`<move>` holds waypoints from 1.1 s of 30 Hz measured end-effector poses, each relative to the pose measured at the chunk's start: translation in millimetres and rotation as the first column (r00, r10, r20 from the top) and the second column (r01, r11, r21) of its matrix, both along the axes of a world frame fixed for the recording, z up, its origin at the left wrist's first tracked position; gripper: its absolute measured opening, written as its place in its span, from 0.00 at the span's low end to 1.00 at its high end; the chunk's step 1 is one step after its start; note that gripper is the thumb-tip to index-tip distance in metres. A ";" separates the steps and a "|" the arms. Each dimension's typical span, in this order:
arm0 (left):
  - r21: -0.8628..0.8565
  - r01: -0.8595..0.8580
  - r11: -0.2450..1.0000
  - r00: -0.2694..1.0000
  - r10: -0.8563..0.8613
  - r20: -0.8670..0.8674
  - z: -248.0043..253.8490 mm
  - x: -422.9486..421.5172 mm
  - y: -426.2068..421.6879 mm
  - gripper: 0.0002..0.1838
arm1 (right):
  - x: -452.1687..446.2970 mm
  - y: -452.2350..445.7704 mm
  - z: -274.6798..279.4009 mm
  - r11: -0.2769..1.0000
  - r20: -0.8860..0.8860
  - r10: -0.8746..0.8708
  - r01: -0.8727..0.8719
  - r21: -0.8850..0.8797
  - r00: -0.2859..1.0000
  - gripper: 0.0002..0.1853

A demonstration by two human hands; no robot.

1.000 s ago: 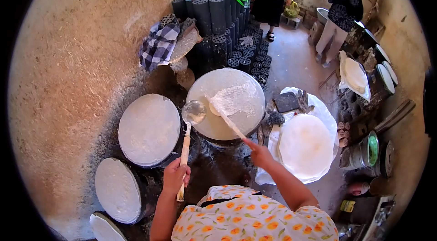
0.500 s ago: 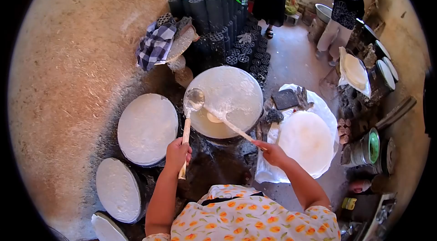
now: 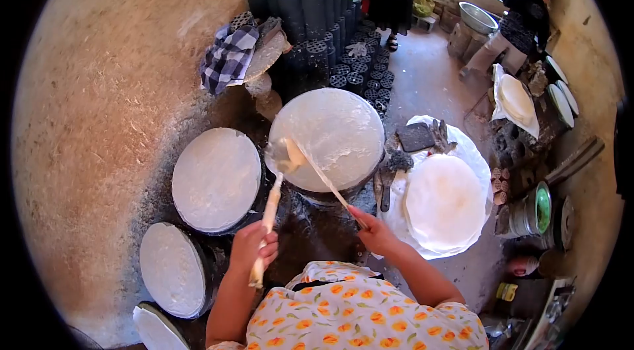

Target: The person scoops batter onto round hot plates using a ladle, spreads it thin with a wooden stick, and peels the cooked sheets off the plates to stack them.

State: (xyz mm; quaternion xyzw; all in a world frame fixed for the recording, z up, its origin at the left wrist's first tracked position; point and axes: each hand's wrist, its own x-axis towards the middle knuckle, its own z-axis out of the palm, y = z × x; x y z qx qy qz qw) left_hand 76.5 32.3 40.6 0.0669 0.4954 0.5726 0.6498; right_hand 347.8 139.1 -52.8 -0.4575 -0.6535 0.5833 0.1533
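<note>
Closed around the wooden handle of a ladle (image 3: 272, 206), my left hand (image 3: 253, 246) is in front of a large round griddle (image 3: 333, 129). The ladle's bowl is at the griddle's left edge, partly hidden. My right hand (image 3: 378, 234) grips the thin stick of a wooden batter spreader (image 3: 321, 173). Its pale head meets the ladle's bowl over the griddle's left side; I cannot tell if they touch. A whitish layer of batter covers the griddle top. To the right lies a stack of thin white round sheets (image 3: 446, 205) on a white cloth.
More white-topped round griddles (image 3: 216, 180) stand along the left wall. Black perforated coal cylinders (image 3: 300, 16) are stacked behind. A dark pad (image 3: 415, 137) and a dirty glove (image 3: 441, 137) lie beside the sheets. Two people are at the back, one bending near a metal basin (image 3: 478, 18).
The spreader's head has moved from the griddle's front left to the ladle's bowl. My right hand has shifted left and towards me. My left hand is lower. The person at the back right bends over.
</note>
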 end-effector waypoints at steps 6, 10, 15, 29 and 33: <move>0.000 -0.029 1.000 0.997 0.029 -0.068 23.2 8.8 -26.8 0.18 | -6.4 25.5 11.1 0.719 0.037 -0.057 0.015 0.694 0.998 0.35; 0.149 0.018 0.989 0.894 -0.083 0.441 4.6 -10.0 -32.7 0.19 | -5.9 36.5 -33.7 0.865 0.063 -0.288 0.231 0.445 0.955 0.34; 0.145 0.001 0.989 1.000 -0.005 0.025 18.8 -6.5 -49.3 0.20 | 23.8 -20.6 -75.3 0.967 0.199 -0.057 0.005 0.255 0.978 0.35; 0.088 -0.045 0.995 0.994 0.035 0.105 -7.1 -37.9 -53.7 0.15 | 22.7 27.9 -66.8 0.909 0.161 -0.302 0.233 0.345 0.940 0.32; 0.112 -0.061 0.992 0.994 0.050 0.095 -11.5 -48.5 -59.5 0.16 | -6.6 50.2 -26.2 0.948 0.239 -0.197 0.124 0.292 0.951 0.33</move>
